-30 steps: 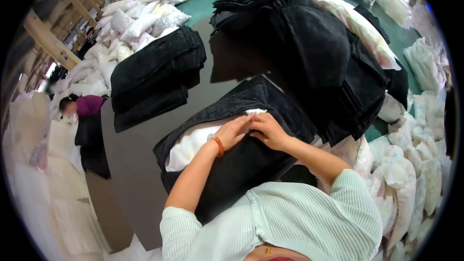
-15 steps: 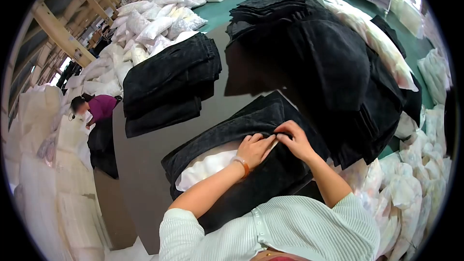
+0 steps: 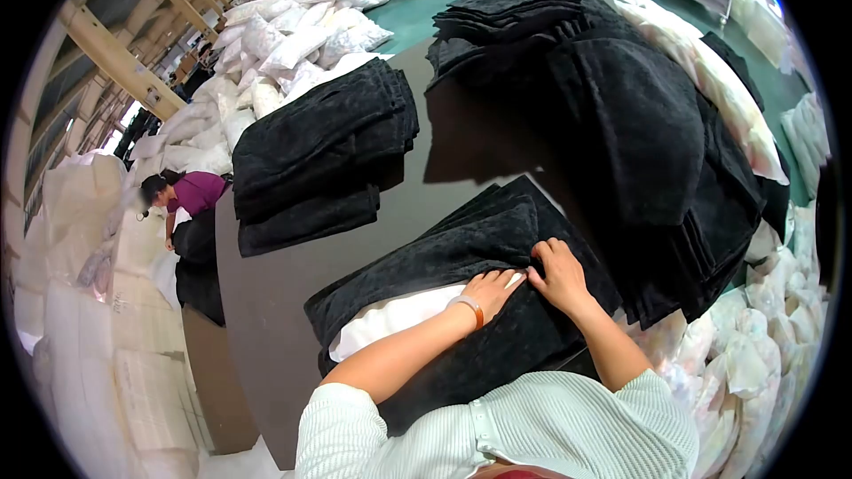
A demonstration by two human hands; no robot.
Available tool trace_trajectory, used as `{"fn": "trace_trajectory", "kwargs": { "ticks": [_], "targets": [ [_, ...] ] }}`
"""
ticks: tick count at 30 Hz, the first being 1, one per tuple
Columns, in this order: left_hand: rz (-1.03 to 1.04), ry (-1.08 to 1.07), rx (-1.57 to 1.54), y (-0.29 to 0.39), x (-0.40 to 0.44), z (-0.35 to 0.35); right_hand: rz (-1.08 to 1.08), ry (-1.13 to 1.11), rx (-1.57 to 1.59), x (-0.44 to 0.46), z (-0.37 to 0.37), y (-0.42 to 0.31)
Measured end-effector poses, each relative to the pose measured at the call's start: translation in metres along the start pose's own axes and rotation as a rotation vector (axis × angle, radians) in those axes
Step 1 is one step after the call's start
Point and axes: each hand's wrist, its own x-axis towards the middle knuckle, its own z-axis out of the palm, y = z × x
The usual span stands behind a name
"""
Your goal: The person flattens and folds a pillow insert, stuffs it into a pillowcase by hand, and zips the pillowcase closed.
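A black plush fabric cover point(image 3: 484, 244) lies on the table in front of me, its long opening facing my body. White filling point(image 3: 390, 321) shows through the opening. My left hand point(image 3: 491, 294) lies over the right end of the white filling, fingers stretched out and pointing toward the cover's edge. Close beside it, my right hand point(image 3: 559, 279) pinches the edge of the black cover at the right end of the opening. The thumb and fingertips of that hand are bent onto the fabric. Part of the filling is hidden under the cover and my left arm.
Folded black covers point(image 3: 324, 146) are stacked at the table's left, and a larger black pile point(image 3: 621, 115) stands at the right. The grey table point(image 3: 275, 319) has a curved left edge. White stuffed bags point(image 3: 297, 44) heap up behind. A person point(image 3: 197, 193) bends over at the left.
The white filling looks flatter and smoother along the opening. My left fingers have spread flatter over it, while my right hand stays at the opening's right end. The view has shifted slightly.
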Motion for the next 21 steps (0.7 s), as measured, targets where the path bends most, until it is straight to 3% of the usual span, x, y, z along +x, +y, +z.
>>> {"fn": "trace_trajectory", "kwargs": {
  "ticks": [3, 5, 7, 9, 10, 11, 13, 17, 19, 21],
  "targets": [
    [-0.101, 0.045, -0.112, 0.006, -0.002, 0.004, 0.018, -0.013, -0.037, 0.013, 0.008, 0.005],
    [-0.109, -0.08, -0.114, 0.001, -0.001, 0.011, -0.029, 0.001, -0.039, 0.019, 0.016, 0.012],
    [0.01, 0.154, -0.052, -0.007, 0.003, 0.031, -0.109, 0.067, 0.025, 0.023, 0.024, 0.02],
    [-0.074, -0.07, -0.045, 0.007, 0.009, 0.0, -0.09, 0.139, 0.116, 0.026, 0.021, 0.022],
    [-0.04, 0.132, 0.081, 0.007, 0.008, 0.014, -0.088, 0.211, 0.145, 0.024, 0.02, 0.021],
    [-0.093, -0.018, 0.082, 0.01, 0.011, 0.02, -0.048, 0.249, 0.179, 0.021, 0.02, 0.019],
    [-0.054, 0.188, 0.273, 0.021, -0.004, 0.017, -0.002, 0.314, 0.26, 0.02, 0.022, 0.015],
    [-0.178, -0.038, 0.203, 0.033, 0.001, -0.02, 0.022, 0.333, 0.308, 0.017, 0.019, 0.01],
    [-0.348, -0.2, -0.037, 0.031, 0.013, -0.042, -0.035, 0.357, 0.28, 0.017, 0.016, 0.007],
    [-0.376, -0.232, -0.092, 0.031, 0.032, -0.039, -0.1, 0.439, 0.297, 0.019, 0.016, -0.004]
  ]
}}
